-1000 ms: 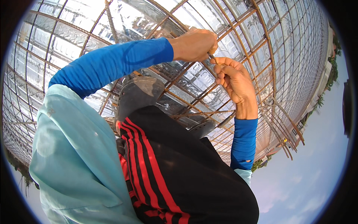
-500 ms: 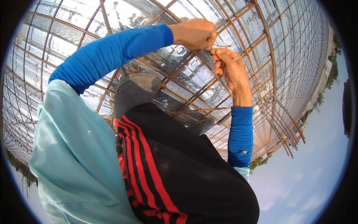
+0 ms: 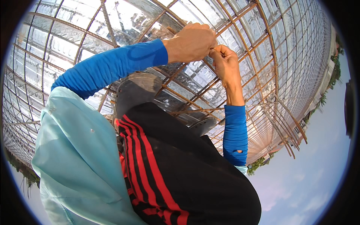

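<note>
My left hand [image 3: 193,43] is closed in a fist, its back toward me and its fingertips mostly hidden. Against its fingertip side, my right hand [image 3: 227,65] pinches with thumb and forefinger, the other fingers curled. A short bit of thin tie wire [image 3: 224,55] shows at the right hand's fingers; its other end seems to run into the left hand's grip. Both hands are just above a mesh of rusty rebar [image 3: 202,92], close to where bars cross. What the wire goes around is hidden behind the hands.
Silvery ribbed sheets [image 3: 127,17] lie under the rebar mesh. My dark shoes [image 3: 137,90] stand on the bars, close below the hands. A bundle of loose bar ends [image 3: 281,127] sticks out at the right. Greenery [image 3: 335,67] and sky lie beyond the edge.
My left hand has come down slightly and turned more over its fingers. The right hand has shifted up and left, its fingers now closed tighter against the left. Less wire shows.
</note>
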`<state>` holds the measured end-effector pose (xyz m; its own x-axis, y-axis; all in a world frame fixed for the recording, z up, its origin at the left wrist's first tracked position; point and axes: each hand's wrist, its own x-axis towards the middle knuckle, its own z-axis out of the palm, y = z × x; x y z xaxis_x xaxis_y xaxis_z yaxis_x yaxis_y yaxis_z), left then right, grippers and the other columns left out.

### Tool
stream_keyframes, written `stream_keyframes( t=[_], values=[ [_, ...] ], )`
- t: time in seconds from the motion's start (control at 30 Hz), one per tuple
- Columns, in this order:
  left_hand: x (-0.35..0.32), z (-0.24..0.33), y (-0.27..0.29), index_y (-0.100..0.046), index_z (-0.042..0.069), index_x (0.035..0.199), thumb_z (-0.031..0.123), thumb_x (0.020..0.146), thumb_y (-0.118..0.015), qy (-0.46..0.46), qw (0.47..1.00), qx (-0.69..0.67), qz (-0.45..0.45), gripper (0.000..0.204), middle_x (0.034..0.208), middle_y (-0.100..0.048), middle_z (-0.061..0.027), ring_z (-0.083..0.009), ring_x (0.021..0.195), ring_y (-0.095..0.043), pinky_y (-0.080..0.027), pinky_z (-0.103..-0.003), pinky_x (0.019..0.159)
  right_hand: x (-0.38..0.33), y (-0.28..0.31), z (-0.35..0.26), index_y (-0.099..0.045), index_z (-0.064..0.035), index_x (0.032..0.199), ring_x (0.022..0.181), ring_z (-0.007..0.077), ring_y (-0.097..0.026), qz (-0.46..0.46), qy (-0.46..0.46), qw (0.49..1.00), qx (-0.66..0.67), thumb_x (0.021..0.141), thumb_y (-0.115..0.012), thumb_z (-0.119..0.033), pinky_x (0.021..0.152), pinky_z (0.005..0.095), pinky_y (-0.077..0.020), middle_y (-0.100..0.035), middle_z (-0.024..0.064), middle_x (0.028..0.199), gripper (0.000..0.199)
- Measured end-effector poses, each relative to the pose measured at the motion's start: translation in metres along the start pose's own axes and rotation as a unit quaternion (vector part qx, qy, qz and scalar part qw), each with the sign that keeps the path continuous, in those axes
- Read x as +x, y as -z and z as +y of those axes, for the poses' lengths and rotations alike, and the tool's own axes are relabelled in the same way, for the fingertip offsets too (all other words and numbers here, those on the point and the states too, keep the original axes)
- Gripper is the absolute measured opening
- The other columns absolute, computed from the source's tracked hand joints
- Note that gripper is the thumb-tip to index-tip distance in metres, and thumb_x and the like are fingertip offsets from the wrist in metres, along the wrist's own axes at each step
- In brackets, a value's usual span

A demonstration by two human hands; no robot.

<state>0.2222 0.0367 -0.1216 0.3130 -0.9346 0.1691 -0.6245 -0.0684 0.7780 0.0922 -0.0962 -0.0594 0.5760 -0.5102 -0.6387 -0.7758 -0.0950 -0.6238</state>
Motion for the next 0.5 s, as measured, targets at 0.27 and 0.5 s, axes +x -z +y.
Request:
stream_keyframes(
  t=[0.27, 0.5],
  values=[
    [-0.037, 0.046, -0.009, -0.068, 0.005, 0.099, 0.009, 0.079, -0.07, 0.006, 0.993, 0.091, 0.073, 0.021, 0.104, -0.064, -0.0081, -0.025, 0.096, -0.066, -0.057, -0.038, 0.08, -0.012, -0.008, 0.004, -0.071, -0.0004, 0.093, 0.059, 0.0157, -0.054, 0.077, 0.141, 0.974, -0.158, 0.097, -0.069, -0.013, 0.058, 0.0347, -0.0467, -0.064, 0.0107, 0.068, 0.013],
    [-0.046, 0.057, -0.018, -0.067, 0.007, 0.091, 0.01, 0.079, -0.069, 0.029, 0.996, 0.078, 0.017, 0.012, 0.095, -0.062, -0.0068, -0.023, 0.087, -0.069, -0.059, -0.035, 0.07, -0.006, -0.007, -0.023, -0.07, 0.0023, 0.091, 0.059, 0.0254, -0.062, 0.076, 0.182, 0.936, -0.292, 0.095, -0.07, -0.013, 0.06, 0.0381, -0.0495, -0.067, 0.0186, 0.071, 0.016]
  ],
)
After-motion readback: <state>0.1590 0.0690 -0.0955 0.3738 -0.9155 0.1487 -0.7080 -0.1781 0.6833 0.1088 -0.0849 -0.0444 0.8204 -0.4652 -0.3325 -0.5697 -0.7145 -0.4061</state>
